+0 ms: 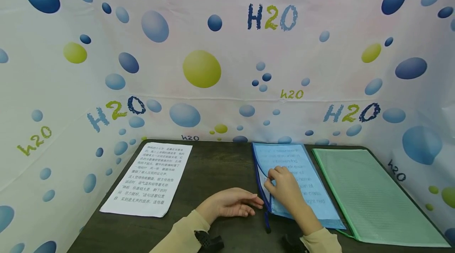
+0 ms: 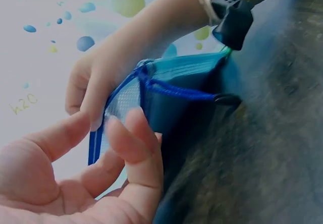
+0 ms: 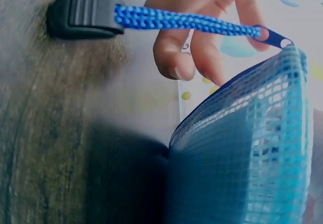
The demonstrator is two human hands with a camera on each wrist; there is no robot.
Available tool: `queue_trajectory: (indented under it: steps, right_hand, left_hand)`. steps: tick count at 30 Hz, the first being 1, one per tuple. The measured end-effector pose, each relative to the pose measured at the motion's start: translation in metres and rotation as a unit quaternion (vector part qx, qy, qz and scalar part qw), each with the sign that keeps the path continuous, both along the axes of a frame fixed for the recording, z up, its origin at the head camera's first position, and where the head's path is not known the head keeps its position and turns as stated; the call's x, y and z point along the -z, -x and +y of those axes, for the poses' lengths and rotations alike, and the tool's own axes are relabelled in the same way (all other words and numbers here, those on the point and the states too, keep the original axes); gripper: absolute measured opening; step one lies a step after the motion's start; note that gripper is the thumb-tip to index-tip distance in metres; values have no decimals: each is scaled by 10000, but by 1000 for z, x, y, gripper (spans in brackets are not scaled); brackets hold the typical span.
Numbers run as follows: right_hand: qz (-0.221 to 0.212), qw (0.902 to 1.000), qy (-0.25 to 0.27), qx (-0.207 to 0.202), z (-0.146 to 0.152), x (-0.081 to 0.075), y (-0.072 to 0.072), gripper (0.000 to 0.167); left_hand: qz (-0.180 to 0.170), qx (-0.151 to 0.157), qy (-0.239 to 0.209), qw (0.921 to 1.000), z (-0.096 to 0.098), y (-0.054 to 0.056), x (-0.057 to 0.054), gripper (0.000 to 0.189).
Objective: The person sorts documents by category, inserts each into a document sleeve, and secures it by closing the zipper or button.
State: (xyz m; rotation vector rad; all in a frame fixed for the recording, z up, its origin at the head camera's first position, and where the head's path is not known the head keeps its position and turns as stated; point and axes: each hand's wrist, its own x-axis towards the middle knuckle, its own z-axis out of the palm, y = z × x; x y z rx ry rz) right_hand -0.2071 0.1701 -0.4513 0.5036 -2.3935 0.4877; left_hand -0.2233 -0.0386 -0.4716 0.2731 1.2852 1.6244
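A blue mesh zipper pouch [image 1: 321, 213] with a printed sheet inside lies on the dark table, its left edge lifted and unzipped. My right hand [image 1: 287, 191] pinches the raised upper layer by its blue zipper edge. Beside the pouch's near left corner is my left hand [image 1: 231, 205], fingers loosely bent and a gap between thumb and fingertips in the left wrist view. A braided blue zipper pull [image 3: 186, 22] with a black end hangs from that corner, close to the left fingers and not gripped by them. The right hand is hidden in the right wrist view.
On the left of the table lies a white printed sheet [image 1: 149, 182]. A green mesh zipper pouch [image 1: 380, 193] lies flat to the right, close beside the blue one. Behind the table stands a white backdrop [image 1: 234, 39] with coloured dots.
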Motion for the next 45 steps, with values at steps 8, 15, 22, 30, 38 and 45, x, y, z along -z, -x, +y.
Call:
queue_trajectory:
  steps: [8, 15, 22, 30, 38, 45]
  right_hand:
    - [18, 10000, 19, -33, 0, 2, 1, 19]
    - [-28, 10000, -20, -20, 1, 3, 2, 18]
    - [185, 9997, -128, -81, 0, 2, 2, 17]
    - [-124, 9998, -156, -61, -1, -2, -3, 18]
    - [-1183, 9920, 435, -78, 22, -9, -20, 12]
    - [-1798, 9718, 1259, -858, 51, -13, -41, 6]
  left_hand:
    - [-186, 622, -83, 9979, 5, -11, 1, 39]
    - [-289, 839, -219, 9958, 9, -13, 0, 35]
    - [-272, 989, -224, 9945, 13, -15, 0, 28]
    - [-291, 865, -240, 9955, 15, -17, 2, 25]
    - [-246, 651, -92, 9975, 16, -19, 5, 22]
    - [-115, 594, 3, 9982, 17, -18, 4, 18]
